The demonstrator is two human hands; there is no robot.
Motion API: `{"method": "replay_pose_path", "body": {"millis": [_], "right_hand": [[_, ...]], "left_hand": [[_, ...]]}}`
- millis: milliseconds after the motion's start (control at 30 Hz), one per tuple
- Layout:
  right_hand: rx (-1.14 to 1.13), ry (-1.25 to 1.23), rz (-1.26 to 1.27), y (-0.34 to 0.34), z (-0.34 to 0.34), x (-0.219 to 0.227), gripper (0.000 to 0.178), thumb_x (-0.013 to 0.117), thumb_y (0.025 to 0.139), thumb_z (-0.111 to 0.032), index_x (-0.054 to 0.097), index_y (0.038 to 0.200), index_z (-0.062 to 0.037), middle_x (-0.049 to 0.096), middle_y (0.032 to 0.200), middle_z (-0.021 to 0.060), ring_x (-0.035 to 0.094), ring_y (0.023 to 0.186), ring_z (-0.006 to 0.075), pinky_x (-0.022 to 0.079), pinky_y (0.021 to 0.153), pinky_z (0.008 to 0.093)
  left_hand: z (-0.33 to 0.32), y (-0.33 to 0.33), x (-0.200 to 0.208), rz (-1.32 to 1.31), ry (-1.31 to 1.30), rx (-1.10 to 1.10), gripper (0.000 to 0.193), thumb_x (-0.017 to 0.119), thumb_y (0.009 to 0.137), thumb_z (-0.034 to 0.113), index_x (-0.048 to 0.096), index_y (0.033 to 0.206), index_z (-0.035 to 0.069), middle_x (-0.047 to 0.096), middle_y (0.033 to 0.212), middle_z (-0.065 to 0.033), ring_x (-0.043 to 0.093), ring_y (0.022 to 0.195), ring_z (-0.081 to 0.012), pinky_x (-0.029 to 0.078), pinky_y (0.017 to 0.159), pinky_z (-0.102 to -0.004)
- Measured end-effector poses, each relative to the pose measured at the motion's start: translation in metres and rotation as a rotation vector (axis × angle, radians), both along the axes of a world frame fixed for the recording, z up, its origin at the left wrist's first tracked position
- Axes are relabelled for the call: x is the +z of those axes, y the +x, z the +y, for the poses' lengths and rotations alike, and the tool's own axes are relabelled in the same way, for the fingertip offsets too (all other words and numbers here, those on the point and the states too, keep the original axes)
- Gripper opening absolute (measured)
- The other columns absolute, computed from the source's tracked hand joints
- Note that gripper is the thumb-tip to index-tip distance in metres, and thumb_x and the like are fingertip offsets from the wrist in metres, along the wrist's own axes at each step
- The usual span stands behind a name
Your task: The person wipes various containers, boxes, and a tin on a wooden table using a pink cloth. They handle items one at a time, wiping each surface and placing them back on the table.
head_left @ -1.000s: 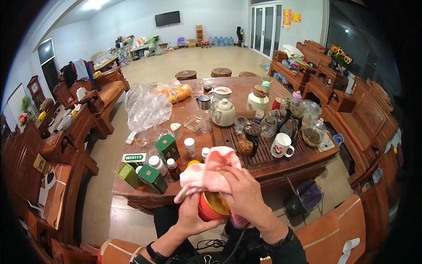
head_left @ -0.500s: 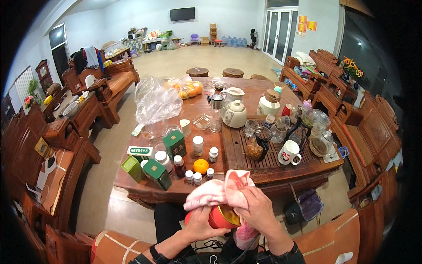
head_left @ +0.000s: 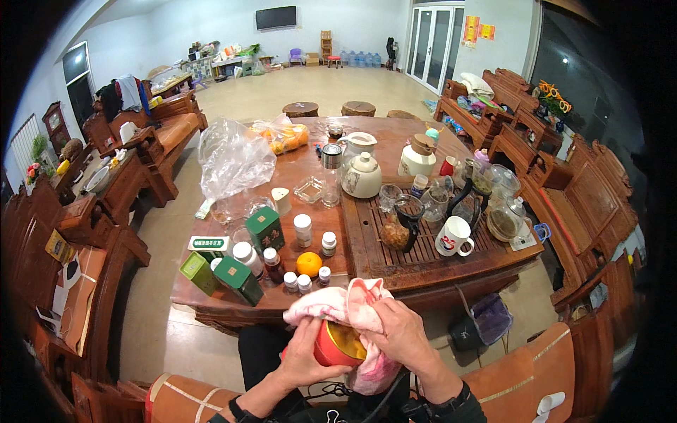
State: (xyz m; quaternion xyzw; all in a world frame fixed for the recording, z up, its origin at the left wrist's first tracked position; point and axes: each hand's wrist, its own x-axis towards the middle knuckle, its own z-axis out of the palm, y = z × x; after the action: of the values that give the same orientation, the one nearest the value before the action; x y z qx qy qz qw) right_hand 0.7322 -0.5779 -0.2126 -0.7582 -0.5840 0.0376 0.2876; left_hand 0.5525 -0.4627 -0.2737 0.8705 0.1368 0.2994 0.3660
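Note:
Over my lap, my left hand (head_left: 305,356) is wrapped round a red round tin (head_left: 328,345) with a gold-coloured rim and inside. The tin is tilted, its mouth toward my right. A pink and white towel (head_left: 331,302) drapes over its far side and hangs down past my right hand. My right hand (head_left: 396,326) grips the towel at the tin's rim; its fingertips are partly hidden in the cloth. Just beyond on the table stand several white pill bottles (head_left: 303,231), an orange (head_left: 309,264) and dark green tins (head_left: 238,280).
The wooden table (head_left: 296,190) carries a slatted tea tray (head_left: 430,261) with a white mug (head_left: 453,236), glass pots and a pale teapot (head_left: 361,176). A clear plastic bag (head_left: 236,158) lies at the left. A dark bin (head_left: 483,324) stands on the floor at right.
The view has shifted slightly, so the table appears a little higher and more to the left. Both hands keep hold, and the towel has shifted slightly about the tin's rim.

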Motion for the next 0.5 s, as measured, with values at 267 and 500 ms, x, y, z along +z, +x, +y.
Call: {"method": "replay_pose_path", "body": {"millis": [267, 500], "right_hand": [[0.263, 0.022, 0.07, -0.006, -0.004, -0.002, 0.046, 0.073, 0.07, -0.028, 0.058, 0.107, -0.0036, 0.06, 0.099, 0.0123, 0.061, 0.092, 0.0316, 0.051, 0.075, 0.0392], [-0.232, 0.011, 0.127, 0.038, -0.008, -0.034, 0.043, 0.069, 0.075, -0.029, 0.061, 0.11, -0.0046, 0.062, 0.11, 0.0179, 0.062, 0.095, 0.0352, 0.051, 0.082, 0.0423]], "left_hand": [[0.004, 0.005, -0.005, 0.06, -0.136, -0.121, 0.098, 0.087, 0.055, 0.032, 0.038, 0.133, -0.002, 0.045, 0.13, -0.0238, 0.049, 0.12, -0.0373, 0.04, 0.101, -0.0415], [0.015, 0.003, 0.009, 0.012, -0.208, -0.158, 0.113, 0.089, 0.055, 0.031, 0.026, 0.141, -0.004, 0.041, 0.137, -0.0215, 0.041, 0.13, -0.0313, 0.033, 0.108, -0.041]]}}
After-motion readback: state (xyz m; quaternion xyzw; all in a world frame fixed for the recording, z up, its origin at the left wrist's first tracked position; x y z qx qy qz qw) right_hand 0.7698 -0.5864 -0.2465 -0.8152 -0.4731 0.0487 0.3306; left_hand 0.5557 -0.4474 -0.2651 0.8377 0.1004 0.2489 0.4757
